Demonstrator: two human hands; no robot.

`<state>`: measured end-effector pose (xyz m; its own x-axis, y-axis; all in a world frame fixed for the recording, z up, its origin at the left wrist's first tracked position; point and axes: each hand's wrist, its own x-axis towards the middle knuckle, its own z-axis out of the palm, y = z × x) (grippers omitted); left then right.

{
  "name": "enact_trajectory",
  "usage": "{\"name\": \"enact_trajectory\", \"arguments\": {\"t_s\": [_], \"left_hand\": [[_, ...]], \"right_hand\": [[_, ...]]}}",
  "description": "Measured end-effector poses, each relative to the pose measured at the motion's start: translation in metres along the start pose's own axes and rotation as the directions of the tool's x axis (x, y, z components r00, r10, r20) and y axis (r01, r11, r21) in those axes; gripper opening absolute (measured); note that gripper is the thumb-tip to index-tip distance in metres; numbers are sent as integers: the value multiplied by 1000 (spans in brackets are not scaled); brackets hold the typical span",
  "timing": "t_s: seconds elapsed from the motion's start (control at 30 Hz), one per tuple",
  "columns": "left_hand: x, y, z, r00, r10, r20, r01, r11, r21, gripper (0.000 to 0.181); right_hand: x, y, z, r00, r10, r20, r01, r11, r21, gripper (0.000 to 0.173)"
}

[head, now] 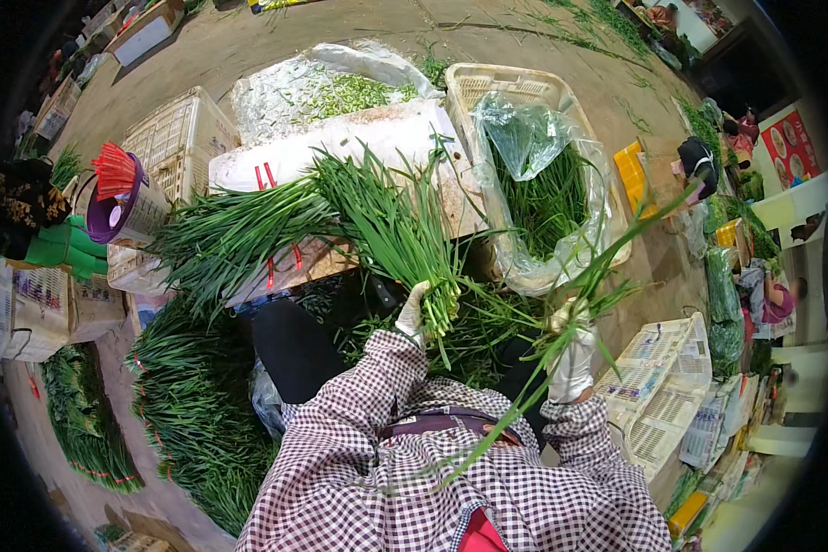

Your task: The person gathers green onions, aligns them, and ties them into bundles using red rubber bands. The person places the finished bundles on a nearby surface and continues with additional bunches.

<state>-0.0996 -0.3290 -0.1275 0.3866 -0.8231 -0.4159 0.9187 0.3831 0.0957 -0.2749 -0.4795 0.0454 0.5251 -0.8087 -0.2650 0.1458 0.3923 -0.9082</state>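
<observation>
In front of me my gloved left hand (pixel 414 314) grips a thick bunch of garlic chives (pixel 386 214) near the pale stem ends. Its leaves fan away over a white board (pixel 400 131) and overlap a second heap of chives (pixel 248 221). To the right, my white-gloved right hand (pixel 571 345) is closed around a few loose, straggling chive blades (pixel 617 248), which stick out above and below it. Two red ties (pixel 265 177) lie across the board, partly under the leaves. A dark knife handle (pixel 384 293) shows beside my left hand; the blade is hidden.
A plastic-lined crate (pixel 466 86) of chives stands at front right. On the left are a purple bucket (pixel 100 224) with red ties (pixel 114 172), stacked crates (pixel 179 138) and tied chive bundles (pixel 193 407). Trimmings cover a white sheet (pixel 269 93) beyond the board. A crate (pixel 655 393) sits right.
</observation>
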Motion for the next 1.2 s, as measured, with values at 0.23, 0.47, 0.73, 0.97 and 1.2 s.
{"name": "enact_trajectory", "arguments": {"t_s": [0.23,0.47,0.73,0.97,1.2], "left_hand": [[-17,13,-2,976,-46,214,104,958,-267,65],[-20,13,-6,986,8,164,14,992,-128,65],[-13,10,-40,996,5,89,13,979,-205,52],[-20,9,-19,979,29,202,25,966,-258,56],[-19,9,-28,986,39,162,12,954,-300,52]], "right_hand": [[10,79,-32,820,443,363,490,-216,-844,54],[20,66,76,884,-47,464,441,412,-797,40],[47,116,95,934,12,356,284,580,-764,19],[34,107,91,951,-155,269,305,617,-726,14],[19,85,99,816,-272,510,577,324,-750,12]]}}
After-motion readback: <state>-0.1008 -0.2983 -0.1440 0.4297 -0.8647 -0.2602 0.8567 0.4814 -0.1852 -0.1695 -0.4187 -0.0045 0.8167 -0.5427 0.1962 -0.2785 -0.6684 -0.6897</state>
